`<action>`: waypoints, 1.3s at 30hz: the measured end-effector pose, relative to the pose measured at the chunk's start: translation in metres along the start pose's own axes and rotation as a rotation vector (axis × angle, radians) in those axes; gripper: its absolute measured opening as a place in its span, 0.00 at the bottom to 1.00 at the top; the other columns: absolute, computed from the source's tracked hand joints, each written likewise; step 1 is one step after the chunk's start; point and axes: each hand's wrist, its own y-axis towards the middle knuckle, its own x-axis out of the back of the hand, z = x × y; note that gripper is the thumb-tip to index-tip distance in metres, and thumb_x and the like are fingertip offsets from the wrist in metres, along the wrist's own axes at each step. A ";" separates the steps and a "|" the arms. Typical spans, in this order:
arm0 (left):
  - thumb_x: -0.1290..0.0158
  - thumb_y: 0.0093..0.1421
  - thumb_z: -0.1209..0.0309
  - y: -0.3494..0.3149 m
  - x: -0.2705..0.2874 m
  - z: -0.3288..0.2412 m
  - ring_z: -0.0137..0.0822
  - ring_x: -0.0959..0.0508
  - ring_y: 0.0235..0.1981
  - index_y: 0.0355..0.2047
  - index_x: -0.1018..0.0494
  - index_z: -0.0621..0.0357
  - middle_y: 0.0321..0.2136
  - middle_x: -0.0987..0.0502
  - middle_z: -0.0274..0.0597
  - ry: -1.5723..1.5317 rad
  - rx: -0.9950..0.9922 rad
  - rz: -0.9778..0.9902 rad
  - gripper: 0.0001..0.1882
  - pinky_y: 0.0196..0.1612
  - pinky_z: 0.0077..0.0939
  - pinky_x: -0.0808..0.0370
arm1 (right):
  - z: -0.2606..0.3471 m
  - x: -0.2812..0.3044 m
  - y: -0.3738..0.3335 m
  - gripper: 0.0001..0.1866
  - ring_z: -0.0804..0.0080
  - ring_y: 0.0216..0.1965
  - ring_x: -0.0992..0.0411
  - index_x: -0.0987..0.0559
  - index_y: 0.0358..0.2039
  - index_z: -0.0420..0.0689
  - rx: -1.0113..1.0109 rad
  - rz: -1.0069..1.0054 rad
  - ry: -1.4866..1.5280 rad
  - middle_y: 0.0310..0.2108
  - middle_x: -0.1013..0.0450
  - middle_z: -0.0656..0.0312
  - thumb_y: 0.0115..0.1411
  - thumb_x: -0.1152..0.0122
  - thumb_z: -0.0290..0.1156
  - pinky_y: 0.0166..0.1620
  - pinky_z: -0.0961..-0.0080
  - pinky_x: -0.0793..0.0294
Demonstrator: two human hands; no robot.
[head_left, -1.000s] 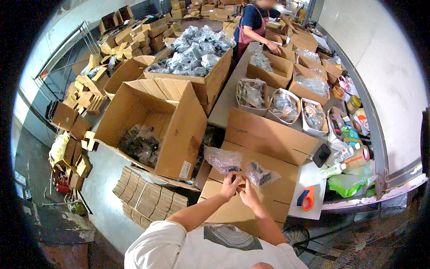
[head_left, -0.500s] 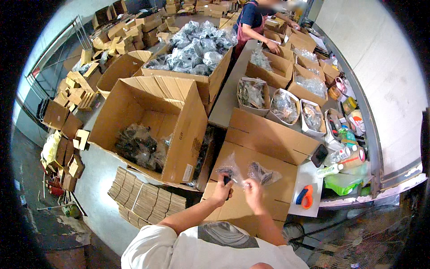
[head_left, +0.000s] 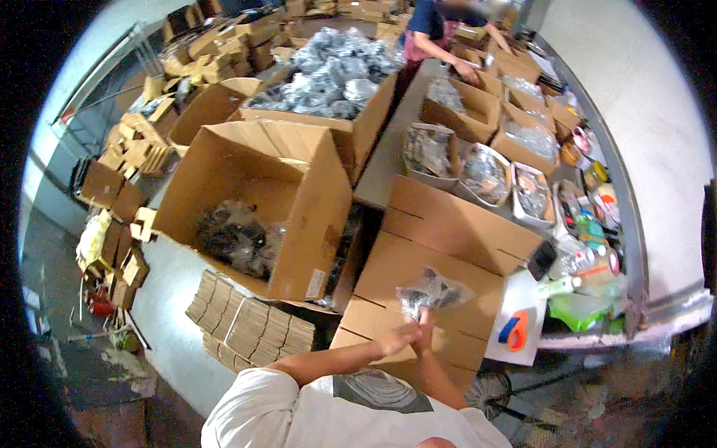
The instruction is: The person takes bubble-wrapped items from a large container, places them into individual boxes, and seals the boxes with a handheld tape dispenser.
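Note:
Both my hands meet over a flat closed cardboard box [head_left: 418,261] in front of me. My left hand [head_left: 397,340] and my right hand [head_left: 426,328] pinch the lower end of a clear plastic bag [head_left: 435,291] holding small dark parts. The bag stands up from my fingers, just above the box top. To my left a large open carton [head_left: 254,201] holds several similar dark bagged parts at its bottom.
A stack of flattened small cartons [head_left: 250,328] lies on the floor at the left. Trays and boxes of bagged parts [head_left: 485,172] line the table ahead. An orange and blue tape dispenser [head_left: 514,330] sits at the right. Another person [head_left: 441,30] works at the far end.
Two bags lay apart near my hands before; now my hands have drawn together and hold one bunched bag upright. My head has moved closer to the boxes.

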 end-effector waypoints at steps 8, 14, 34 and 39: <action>0.57 0.63 0.55 -0.154 0.120 -0.238 0.45 0.31 0.52 0.54 0.38 0.66 0.51 0.32 0.52 0.384 -0.411 0.648 0.27 0.55 0.36 0.37 | 0.003 0.005 0.055 0.13 0.50 0.49 0.38 0.27 0.41 0.45 0.016 -0.059 -0.649 0.45 0.32 0.50 0.54 0.51 0.27 0.50 0.53 0.41; 0.56 0.61 0.63 -0.143 0.327 -0.277 0.44 0.26 0.41 0.42 0.28 0.59 0.39 0.24 0.46 1.196 -0.110 -0.251 0.15 0.44 0.30 0.29 | 0.000 0.008 0.048 0.24 0.48 0.59 0.48 0.29 0.48 0.51 -0.271 -0.213 -0.817 0.57 0.45 0.50 0.47 0.37 0.33 0.55 0.45 0.51; 0.45 0.53 0.62 0.021 0.526 -0.095 0.36 0.29 0.43 0.45 0.29 0.55 0.43 0.27 0.43 0.902 0.017 0.313 0.20 0.42 0.35 0.31 | -0.067 0.010 -0.028 0.21 0.59 0.51 0.41 0.35 0.51 0.43 -0.461 -0.427 -0.024 0.52 0.44 0.53 0.56 0.49 0.31 0.48 0.61 0.35; 0.44 0.50 0.51 0.079 0.484 -0.161 0.42 0.29 0.49 0.48 0.29 0.53 0.49 0.30 0.48 1.213 0.407 -0.002 0.28 0.44 0.38 0.28 | 0.007 0.014 -0.040 0.16 0.56 0.49 0.39 0.29 0.43 0.43 -0.752 -0.147 -0.240 0.47 0.39 0.49 0.52 0.48 0.27 0.48 0.62 0.34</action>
